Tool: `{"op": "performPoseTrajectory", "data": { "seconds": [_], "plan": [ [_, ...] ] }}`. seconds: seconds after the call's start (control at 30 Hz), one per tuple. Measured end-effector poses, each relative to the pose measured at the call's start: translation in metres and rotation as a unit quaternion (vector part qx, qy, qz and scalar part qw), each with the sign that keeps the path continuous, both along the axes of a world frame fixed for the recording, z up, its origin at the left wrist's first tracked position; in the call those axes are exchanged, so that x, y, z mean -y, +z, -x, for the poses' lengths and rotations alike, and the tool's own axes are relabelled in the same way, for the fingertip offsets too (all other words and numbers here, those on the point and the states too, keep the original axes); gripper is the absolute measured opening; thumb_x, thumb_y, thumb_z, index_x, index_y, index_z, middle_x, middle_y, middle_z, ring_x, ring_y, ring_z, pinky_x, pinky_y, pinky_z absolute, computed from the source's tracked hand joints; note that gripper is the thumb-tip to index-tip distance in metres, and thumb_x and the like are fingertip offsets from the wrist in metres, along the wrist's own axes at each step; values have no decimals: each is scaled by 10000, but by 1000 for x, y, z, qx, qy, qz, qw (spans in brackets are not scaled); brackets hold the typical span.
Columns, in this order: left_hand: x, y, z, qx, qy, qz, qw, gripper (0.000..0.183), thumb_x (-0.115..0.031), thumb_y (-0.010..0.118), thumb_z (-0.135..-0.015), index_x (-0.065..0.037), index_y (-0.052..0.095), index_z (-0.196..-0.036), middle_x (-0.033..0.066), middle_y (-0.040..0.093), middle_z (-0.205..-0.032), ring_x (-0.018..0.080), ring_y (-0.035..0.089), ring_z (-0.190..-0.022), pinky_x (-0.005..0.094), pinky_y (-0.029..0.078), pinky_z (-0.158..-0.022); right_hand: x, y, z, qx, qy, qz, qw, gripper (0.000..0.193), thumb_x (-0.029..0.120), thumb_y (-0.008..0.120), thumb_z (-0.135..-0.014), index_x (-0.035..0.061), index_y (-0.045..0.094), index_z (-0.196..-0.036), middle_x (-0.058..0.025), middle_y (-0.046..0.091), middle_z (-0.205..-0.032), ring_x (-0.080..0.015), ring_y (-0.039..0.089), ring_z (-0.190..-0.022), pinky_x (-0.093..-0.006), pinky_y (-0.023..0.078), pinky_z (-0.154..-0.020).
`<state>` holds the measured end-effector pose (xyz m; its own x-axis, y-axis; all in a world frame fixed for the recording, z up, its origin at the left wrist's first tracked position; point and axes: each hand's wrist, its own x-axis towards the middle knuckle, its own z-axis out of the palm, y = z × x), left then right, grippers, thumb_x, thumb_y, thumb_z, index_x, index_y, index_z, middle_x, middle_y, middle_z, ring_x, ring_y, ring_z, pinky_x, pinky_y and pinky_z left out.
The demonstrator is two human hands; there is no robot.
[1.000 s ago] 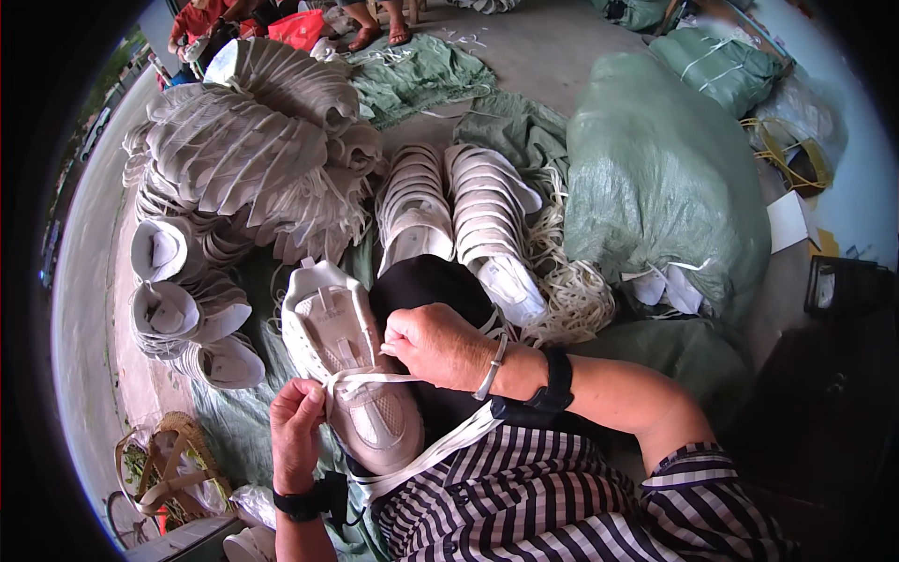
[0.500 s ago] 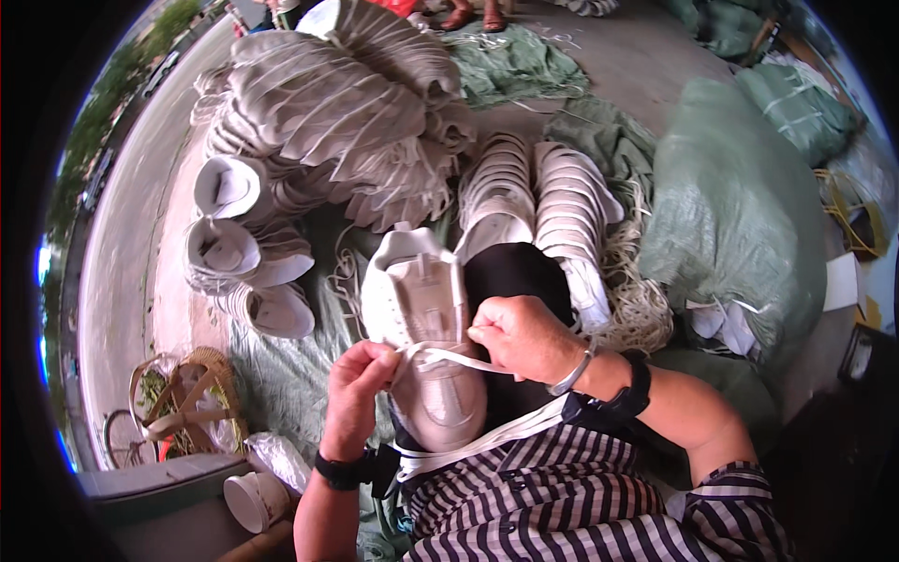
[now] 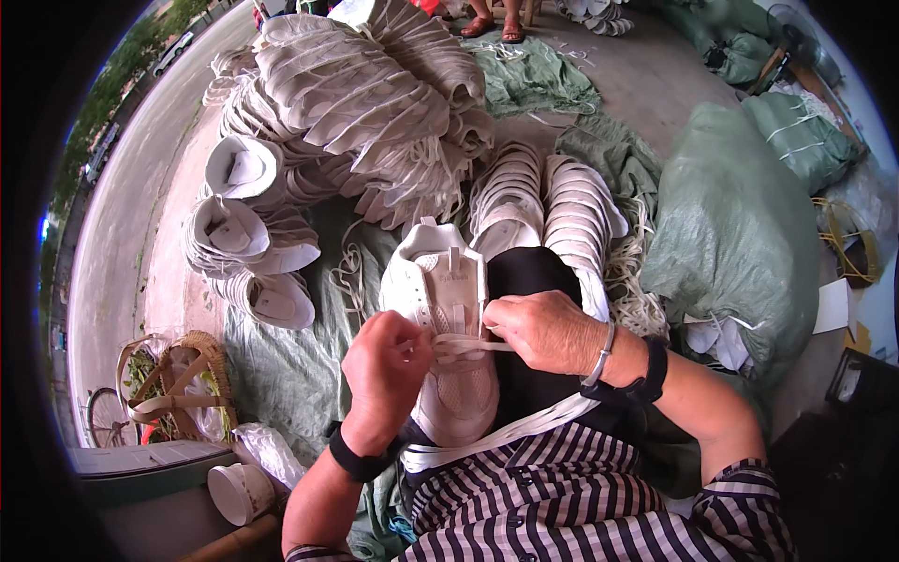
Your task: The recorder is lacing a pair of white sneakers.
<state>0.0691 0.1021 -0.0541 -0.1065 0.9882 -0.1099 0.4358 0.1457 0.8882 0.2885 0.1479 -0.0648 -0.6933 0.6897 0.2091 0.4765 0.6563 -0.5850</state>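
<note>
Pinching a white lace [image 3: 468, 345] with the right hand [image 3: 552, 332], curling the left hand [image 3: 386, 375] beside it, cannot tell if gripping there, over a white shoe [image 3: 456, 407] between both, marked with small lettering [image 3: 453, 277] on the tongue [image 3: 448, 298]

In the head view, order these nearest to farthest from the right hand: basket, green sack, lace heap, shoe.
From the right hand:
1. Shoe: at its fingertips, on the left.
2. Lace heap: just to its right.
3. Green sack: farther right.
4. Basket: far left.
</note>
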Motion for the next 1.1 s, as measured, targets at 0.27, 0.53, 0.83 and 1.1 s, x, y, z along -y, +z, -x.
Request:
{"op": "performPoseTrajectory", "data": {
  "seconds": [0.27,0.53,0.83,1.1],
  "plan": [
    [-25,43,12,-393,-298,-278,824,357,-147,720,-658,-108,610,-995,72,480,-1187,289,421,-1180,405,363,-974,-21,19,0,115,115,-277,947,54,149,566,-729,106,558,-760,-39,500,-910,-158,541,-857,-276,448,-638],
    [-50,60,15,-424,-430,-282,745,293,-197,748,-623,-158,609,-878,-14,522,-838,203,513,-874,356,433,-809,-37,26,7,159,158,-120,967,77,125,594,-716,55,623,-723,-90,543,-860,-263,575,-864,-361,497,-745],
    [-47,50,3,-492,-524,-190,669,69,-239,661,-714,-172,652,-700,3,544,-775,201,503,-835,339,428,-709,-13,20,27,243,74,-54,966,106,81,615,-669,19,674,-733,-137,593,-869,-321,617,-853,-402,495,-732],
    [-59,36,11,59,-205,48,976,224,-260,590,-888,-43,604,-835,-23,577,-789,86,515,-765,257,421,-667,-20,16,12,-180,-44,239,953,85,109,609,-754,24,608,-760,-98,561,-797,-271,577,-718,-354,473,-639]
  ]
}}
